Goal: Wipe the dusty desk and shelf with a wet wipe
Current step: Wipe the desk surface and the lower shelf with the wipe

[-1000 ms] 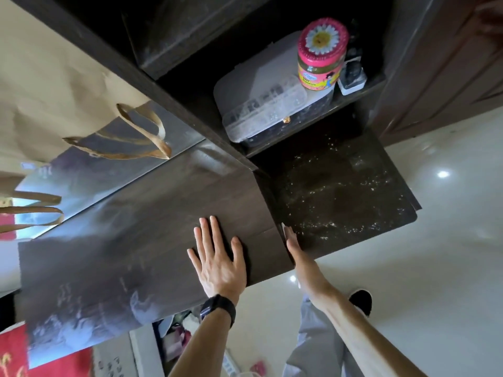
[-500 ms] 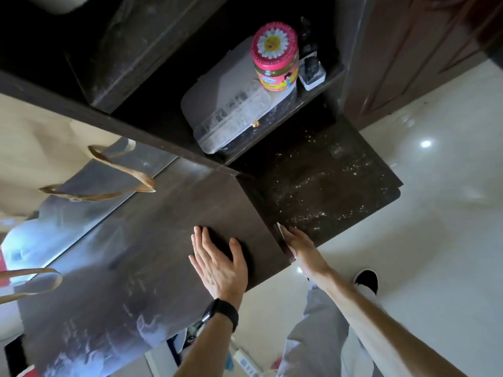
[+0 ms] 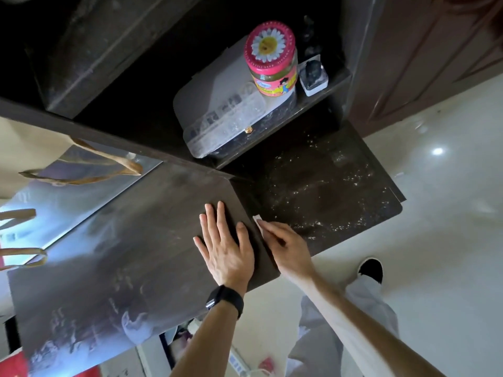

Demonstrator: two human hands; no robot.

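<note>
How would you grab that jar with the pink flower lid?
Grip the jar around its round body just under the pink lid, coming from the open front of the shelf. It stands upright on the clear plastic box, with a small white item close beside it, so probably lift straight up.

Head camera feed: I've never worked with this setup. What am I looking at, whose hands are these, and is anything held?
There is one picture, from a camera on the person's head, looking down. No machine: two bare hands. The left hand, wearing a black watch, lies flat and open on the dark desk. The right hand presses a white wet wipe against the lower shelf, which is speckled with dust. Above, another shelf holds a pink-lidded jar and a clear plastic box.
</note>
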